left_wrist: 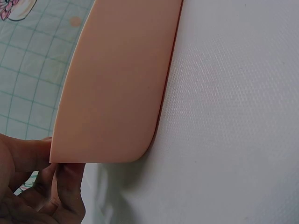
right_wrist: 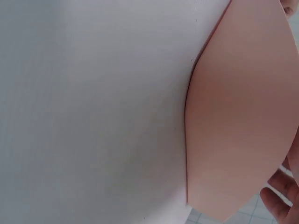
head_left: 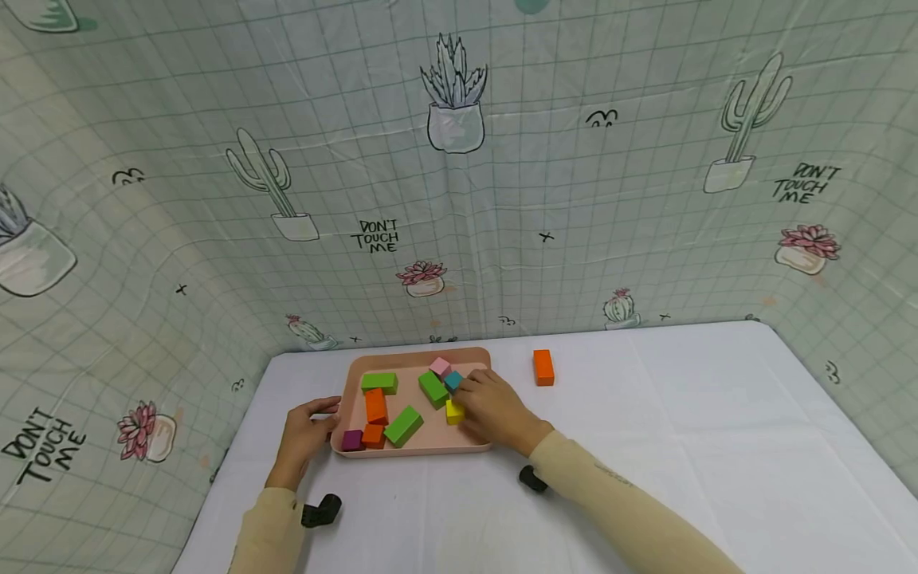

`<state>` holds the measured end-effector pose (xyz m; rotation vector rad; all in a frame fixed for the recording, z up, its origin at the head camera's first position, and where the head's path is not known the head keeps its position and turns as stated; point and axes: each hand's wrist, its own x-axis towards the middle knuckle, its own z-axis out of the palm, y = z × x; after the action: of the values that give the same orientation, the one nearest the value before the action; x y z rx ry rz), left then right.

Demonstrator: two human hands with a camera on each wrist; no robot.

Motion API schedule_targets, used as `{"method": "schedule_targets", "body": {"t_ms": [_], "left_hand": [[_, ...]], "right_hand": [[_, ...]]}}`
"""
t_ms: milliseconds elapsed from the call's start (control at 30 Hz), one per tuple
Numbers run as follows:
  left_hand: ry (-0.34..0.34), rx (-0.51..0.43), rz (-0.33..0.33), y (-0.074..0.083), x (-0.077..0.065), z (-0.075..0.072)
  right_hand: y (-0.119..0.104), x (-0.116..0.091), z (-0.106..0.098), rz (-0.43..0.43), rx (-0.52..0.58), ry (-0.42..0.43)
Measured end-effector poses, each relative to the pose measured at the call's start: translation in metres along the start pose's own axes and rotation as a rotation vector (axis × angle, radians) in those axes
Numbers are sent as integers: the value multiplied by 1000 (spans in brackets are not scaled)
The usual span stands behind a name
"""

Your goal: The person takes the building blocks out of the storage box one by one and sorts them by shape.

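Observation:
A pink tray (head_left: 413, 450) holds several coloured blocks. My left hand (head_left: 304, 434) grips its left rim; in the left wrist view the fingers (left_wrist: 70, 191) press against the tray's outer wall (left_wrist: 112, 93). My right hand (head_left: 498, 406) reaches over the right side, fingertips by a yellow block (head_left: 455, 412) and a blue block (head_left: 453, 380); whether it pinches either is hidden. Beside the blue block are a green block (head_left: 433, 390) and a pink block (head_left: 441, 367). In the right wrist view the tray wall (right_wrist: 238, 112) covers much of the right hand (right_wrist: 285, 196).
Further left in the tray are green blocks (head_left: 379, 383) (head_left: 404, 426), orange blocks (head_left: 376, 406) (head_left: 373, 436) and a purple block (head_left: 352, 440). Another orange block (head_left: 543, 367) lies on the white table right of the tray. A patterned cloth (head_left: 502, 199) hangs behind the table.

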<state>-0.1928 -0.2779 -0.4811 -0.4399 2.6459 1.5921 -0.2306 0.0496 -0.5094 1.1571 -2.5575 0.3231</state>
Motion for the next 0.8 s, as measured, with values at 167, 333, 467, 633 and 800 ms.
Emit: {"method": "schedule_targets", "body": {"t_ms": [167,333,467,633,800], "left_hand": [[-3,-1,-8,-1,-1,0],[-9,11,-27,-1,0,0],[-9,9,-30,0,0,0],[-13,7,-22,0,0,-1],[-13,17,-25,1,1,-1]], "right_hand": [[-6,2,-2,49,14,-8],[-7,-1,-4,48,15,-15],[-5,-7,-11,39,35,14],[1,-14,-20,44,72,88],[4,-23,-31,87,115,154]]}}
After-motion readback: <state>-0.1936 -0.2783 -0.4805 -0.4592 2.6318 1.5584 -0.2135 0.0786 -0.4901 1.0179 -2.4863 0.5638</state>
